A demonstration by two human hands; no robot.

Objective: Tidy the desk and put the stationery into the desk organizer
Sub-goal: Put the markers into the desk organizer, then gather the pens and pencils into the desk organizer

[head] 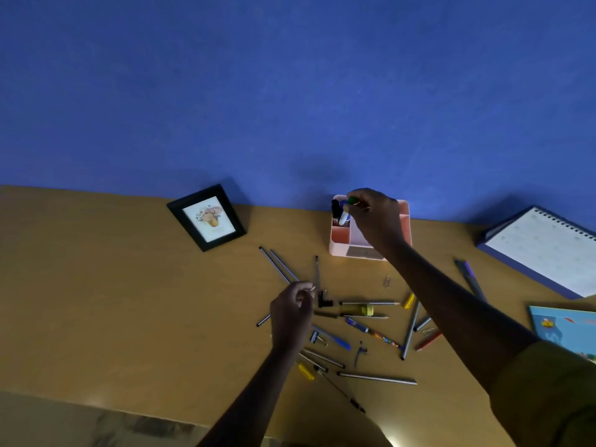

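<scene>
Desk organizer, pink, stood at the back of the desk, against the blue wall.

Head view, single frame.
- The right arm was stretched forward across the desk. The right hand was over the organizer's rear left compartment, fingers curled round a green-capped marker.
- A black marker and a blue-and-white marker stood in that compartment.
- The left arm reached less far. The left hand was above the loose stationery, knuckles up, thumb and forefinger pinching a small pale item too small to identify.
- Pens and pencils lay scattered on the desk in front of the organizer, with a yellow highlighter, a black binder clip and a paper clip among them.
- A picture frame leaned left of the organizer, and a spiral pad lay to its right. A blue book lay at the right edge.
</scene>
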